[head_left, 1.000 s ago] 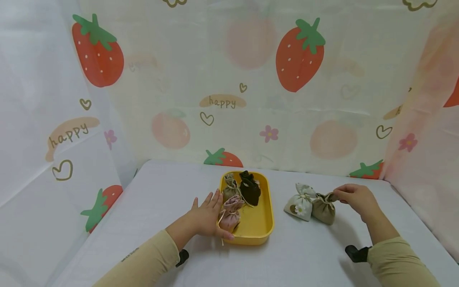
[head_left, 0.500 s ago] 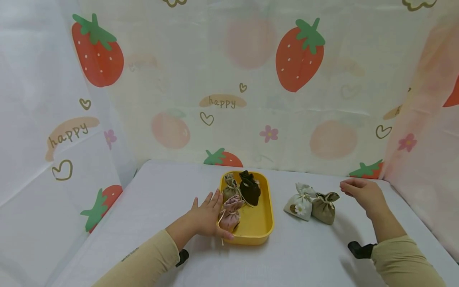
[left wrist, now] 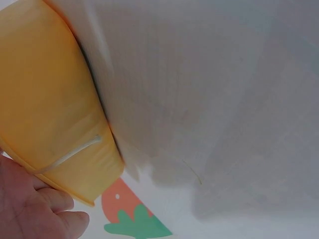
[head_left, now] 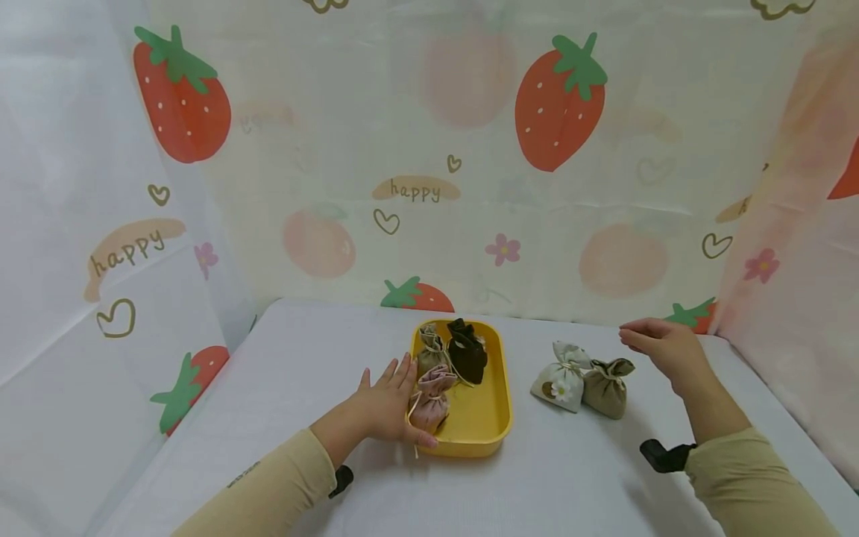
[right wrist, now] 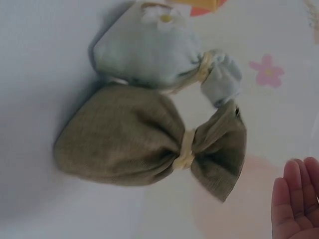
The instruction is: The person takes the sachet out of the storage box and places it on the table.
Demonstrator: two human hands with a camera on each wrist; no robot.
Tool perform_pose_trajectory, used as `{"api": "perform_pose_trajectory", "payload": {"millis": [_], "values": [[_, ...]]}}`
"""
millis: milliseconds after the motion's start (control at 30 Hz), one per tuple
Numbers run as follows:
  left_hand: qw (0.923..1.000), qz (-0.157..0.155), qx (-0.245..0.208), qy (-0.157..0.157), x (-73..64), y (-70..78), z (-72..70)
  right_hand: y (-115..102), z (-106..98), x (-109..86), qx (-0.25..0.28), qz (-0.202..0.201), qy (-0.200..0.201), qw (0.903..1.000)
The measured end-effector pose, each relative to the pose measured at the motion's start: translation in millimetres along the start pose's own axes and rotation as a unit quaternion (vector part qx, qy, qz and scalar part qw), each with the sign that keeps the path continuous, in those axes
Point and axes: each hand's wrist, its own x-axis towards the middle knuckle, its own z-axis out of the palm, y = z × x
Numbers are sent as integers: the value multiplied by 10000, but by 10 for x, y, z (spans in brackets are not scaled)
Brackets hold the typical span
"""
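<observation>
My left hand (head_left: 385, 406) rests with spread, straight fingers on the left rim of a yellow tray (head_left: 475, 450). In that tray stand a pink drawstring pouch (head_left: 430, 406), an olive pouch (head_left: 431, 359) and a black pouch (head_left: 467, 354). To the right of the tray, a white pouch with a daisy (head_left: 560, 384) and a brown drawstring pouch (head_left: 606, 391) stand side by side on the table. My right hand (head_left: 671, 354) hovers above and right of the brown pouch, fingers loosely extended, holding nothing. In the right wrist view its fingers (right wrist: 294, 194) are apart from the brown pouch's gathered top.
The white-covered table (head_left: 523, 496) ends at a strawberry-printed curtain (head_left: 429, 149) behind, with more curtain on both sides. A black strap piece shows at each wrist. A pale cord (left wrist: 70, 154) hangs over the tray's outer wall in the left wrist view.
My right hand has let go of the brown pouch's top, moved off to the right, then shifted slightly back left and up. The pouches, tray and left hand stay put.
</observation>
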Motion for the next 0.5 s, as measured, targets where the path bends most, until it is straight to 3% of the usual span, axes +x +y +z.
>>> {"api": "perform_pose_trajectory", "payload": {"millis": [267, 500], "values": [[10000, -23, -13, -2, -2, 2, -4, -259, 176, 16, -285, -186, -314, 9989], [10000, -10, 1, 28, 0, 4, -6, -459, 363, 46, -43, -266, -827, 9962]]}}
